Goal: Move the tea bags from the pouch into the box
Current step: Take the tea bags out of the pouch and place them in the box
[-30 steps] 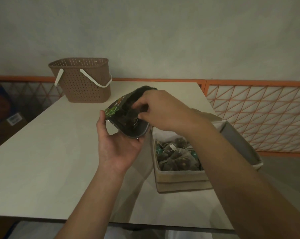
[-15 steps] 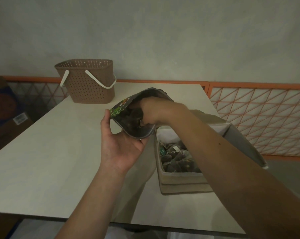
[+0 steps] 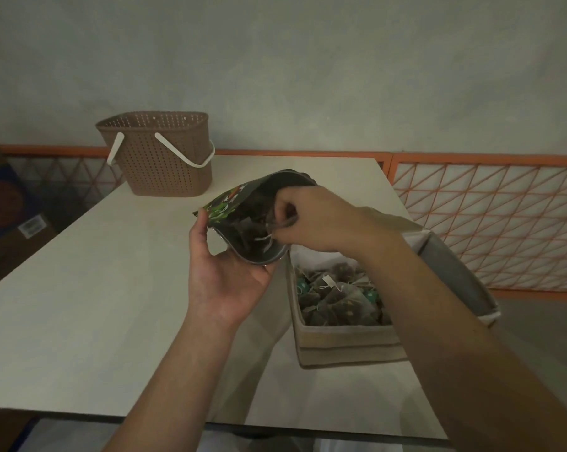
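Left hand holds pouch tilted, mouth toward right hand

one pouch, one box, one basket

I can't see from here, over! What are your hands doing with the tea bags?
Left hand holds pouch open. Right hand at pouch mouth, pinching a tea bag. Box already holds many bags. Nothing in the way, over.
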{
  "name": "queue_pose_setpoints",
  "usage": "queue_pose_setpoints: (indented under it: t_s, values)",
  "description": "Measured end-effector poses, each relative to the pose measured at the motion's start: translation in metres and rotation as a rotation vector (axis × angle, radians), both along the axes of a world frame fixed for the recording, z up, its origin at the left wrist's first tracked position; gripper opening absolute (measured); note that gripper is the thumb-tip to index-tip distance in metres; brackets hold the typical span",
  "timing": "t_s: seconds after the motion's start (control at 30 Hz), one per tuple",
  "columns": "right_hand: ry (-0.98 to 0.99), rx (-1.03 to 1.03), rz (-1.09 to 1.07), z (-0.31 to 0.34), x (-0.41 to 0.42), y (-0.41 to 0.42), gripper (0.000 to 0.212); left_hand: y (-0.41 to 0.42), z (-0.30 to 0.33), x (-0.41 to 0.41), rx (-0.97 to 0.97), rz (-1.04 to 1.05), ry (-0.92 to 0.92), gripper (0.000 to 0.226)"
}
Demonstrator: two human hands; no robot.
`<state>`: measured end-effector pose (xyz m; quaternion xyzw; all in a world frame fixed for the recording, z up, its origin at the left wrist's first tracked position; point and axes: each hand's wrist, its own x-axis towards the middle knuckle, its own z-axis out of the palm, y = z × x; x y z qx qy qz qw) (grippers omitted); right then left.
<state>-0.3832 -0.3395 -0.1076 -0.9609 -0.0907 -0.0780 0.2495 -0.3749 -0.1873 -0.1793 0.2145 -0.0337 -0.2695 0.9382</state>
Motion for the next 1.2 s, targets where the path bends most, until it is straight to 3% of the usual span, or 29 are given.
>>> queue_pose_setpoints:
  t_s: [0.23,0.33,0.67,0.8,1.03,1.2]
  values:
    - [-0.237,0.454,-0.039,0.014,-0.042,-0.026,0.021,0.002,-0.002,0.003,0.004,0.034,0.023,0.074]
    - [-0.283,0.521,-0.088,0.013,-0.052,-0.042,0.031,0.002,-0.001,0.002,0.001,0.045,0.029,0.068]
    - [0.009,0.122,-0.281,-0.031,-0.062,-0.086,0.014,-0.001,0.0,0.001,-0.016,0.058,0.046,0.067]
    - [0.049,0.12,-0.361,-0.043,-0.064,-0.103,0.028,-0.003,0.001,0.0,-0.013,0.064,0.047,0.066]
    - [0.08,0.135,-0.36,-0.055,-0.068,-0.109,0.033,-0.012,0.0,-0.002,-0.018,0.096,0.051,0.072]
    - [0.38,0.034,-0.27,-0.059,-0.072,-0.104,0.033,-0.014,-0.001,-0.002,-0.02,0.105,0.049,0.068]
